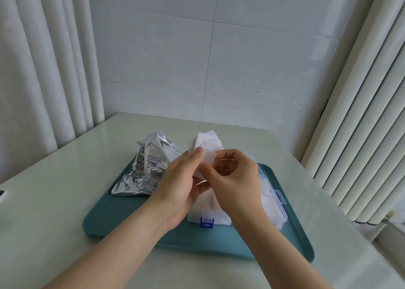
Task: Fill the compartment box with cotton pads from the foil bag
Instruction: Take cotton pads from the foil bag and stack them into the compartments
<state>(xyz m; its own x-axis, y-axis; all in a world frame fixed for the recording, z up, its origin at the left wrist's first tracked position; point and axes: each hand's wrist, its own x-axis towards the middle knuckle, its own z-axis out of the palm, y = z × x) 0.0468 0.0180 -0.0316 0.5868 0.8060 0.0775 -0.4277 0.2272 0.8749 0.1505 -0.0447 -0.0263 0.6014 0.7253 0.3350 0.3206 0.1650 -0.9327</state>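
Cotton pads [207, 142]: stack gripped by left hand [175, 185]; right hand [232, 179] pinches one pad above compartment box [275, 197], foil bag [144, 170] left.

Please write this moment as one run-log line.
left hand: holds cotton pad stack | right hand: pinches single pad | compartment box, foil bag: on teal tray

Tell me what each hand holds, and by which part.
The left hand grips the stack of cotton pads by its lower half; the right hand pinches the front pad near its lower edge.
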